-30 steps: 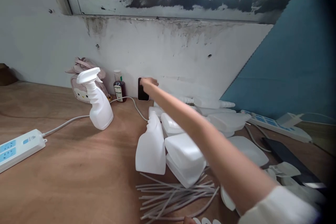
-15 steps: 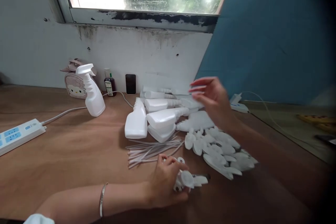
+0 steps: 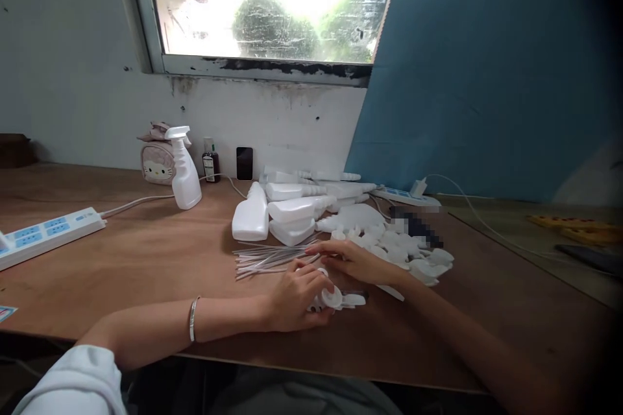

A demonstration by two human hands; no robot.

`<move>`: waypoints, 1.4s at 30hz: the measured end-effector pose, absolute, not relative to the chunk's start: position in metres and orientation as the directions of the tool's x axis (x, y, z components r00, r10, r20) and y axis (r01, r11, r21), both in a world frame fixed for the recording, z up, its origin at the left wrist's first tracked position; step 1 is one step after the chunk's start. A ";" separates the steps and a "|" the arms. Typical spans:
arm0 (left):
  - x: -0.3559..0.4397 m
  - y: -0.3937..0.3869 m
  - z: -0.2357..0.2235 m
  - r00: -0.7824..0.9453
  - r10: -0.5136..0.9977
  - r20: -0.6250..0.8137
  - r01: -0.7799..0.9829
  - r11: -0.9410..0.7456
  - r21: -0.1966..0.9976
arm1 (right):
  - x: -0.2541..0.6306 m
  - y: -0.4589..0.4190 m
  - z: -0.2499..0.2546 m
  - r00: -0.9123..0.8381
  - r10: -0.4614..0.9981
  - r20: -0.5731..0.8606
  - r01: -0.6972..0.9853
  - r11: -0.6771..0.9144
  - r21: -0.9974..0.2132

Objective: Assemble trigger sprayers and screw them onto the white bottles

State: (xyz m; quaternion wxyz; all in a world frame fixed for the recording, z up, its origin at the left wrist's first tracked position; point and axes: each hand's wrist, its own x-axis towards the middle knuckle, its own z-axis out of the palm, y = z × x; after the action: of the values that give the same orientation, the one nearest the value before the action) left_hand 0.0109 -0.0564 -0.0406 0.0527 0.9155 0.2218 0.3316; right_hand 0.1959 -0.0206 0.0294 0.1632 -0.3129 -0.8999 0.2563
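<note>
Left hand (image 3: 296, 298), nearest, curls its grip round small white plastic parts (image 3: 331, 299) near the front of the bench (image 3: 160, 259). The right hand (image 3: 363, 262) is just past it, fingers loosely stretched by the ends of thin pale tubes (image 3: 265, 260); whether its grip has caught one, I cannot tell. Beside it sprawl loose white pieces (image 3: 423, 266). Behind the tubes lie white bottles (image 3: 294, 209); a spray bottle (image 3: 186, 178) stands to their left. A phone (image 3: 244, 163) stands at the wall (image 3: 292, 123).

Workshop: piled bottles (image 3: 298, 209), loose tubes (image 3: 265, 259)
</note>
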 end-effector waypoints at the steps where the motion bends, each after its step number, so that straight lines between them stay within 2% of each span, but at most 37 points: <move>1: 0.011 -0.057 -0.041 0.707 0.406 0.579 0.352 -0.912 0.210 | 0.195 -0.020 0.025 -0.754 0.644 0.131 0.470 0.668 -0.577; 5: 0.010 -0.057 -0.039 0.745 0.337 0.575 0.302 -0.940 0.161 | 0.187 -0.019 0.009 -0.824 0.550 0.137 0.404 0.738 -0.541; 9: 0.008 -0.057 -0.038 0.715 0.344 0.608 0.279 -0.939 0.203 | 0.186 -0.012 -0.011 -0.855 0.445 0.268 0.344 0.871 -0.350; 12: 0.008 -0.056 -0.038 0.690 0.356 0.630 0.262 -0.934 0.242 | 0.189 -0.006 -0.024 -0.843 0.440 0.311 0.356 0.888 -0.292; 19: 0.010 -0.055 -0.038 0.652 0.372 0.660 0.239 -0.928 0.287 | 0.196 -0.003 -0.033 -0.815 0.463 0.348 0.396 0.884 -0.249; 23: 0.011 -0.054 -0.040 0.636 0.374 0.674 0.239 -0.927 0.289 | 0.197 -0.006 -0.032 -0.784 0.498 0.372 0.430 0.866 -0.254; 29: 0.009 -0.055 -0.037 0.627 0.387 0.676 0.230 -0.921 0.314 | 0.195 -0.010 -0.030 -0.788 0.526 0.320 0.435 0.844 -0.315; 37: 0.010 -0.054 -0.036 0.594 0.450 0.667 0.255 -0.891 0.374 | 0.201 -0.017 -0.006 -0.809 0.565 0.162 0.458 0.779 -0.427; 42: 0.009 -0.054 -0.038 0.575 0.458 0.678 0.243 -0.887 0.394 | 0.202 -0.021 0.002 -0.806 0.580 0.119 0.470 0.748 -0.469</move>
State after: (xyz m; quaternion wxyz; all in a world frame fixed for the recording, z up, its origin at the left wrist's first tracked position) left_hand 0.0087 -0.0538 -0.0380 0.1296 0.8778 0.1997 0.4157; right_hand 0.2020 -0.0206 0.0017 0.1296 -0.2835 -0.9258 0.2136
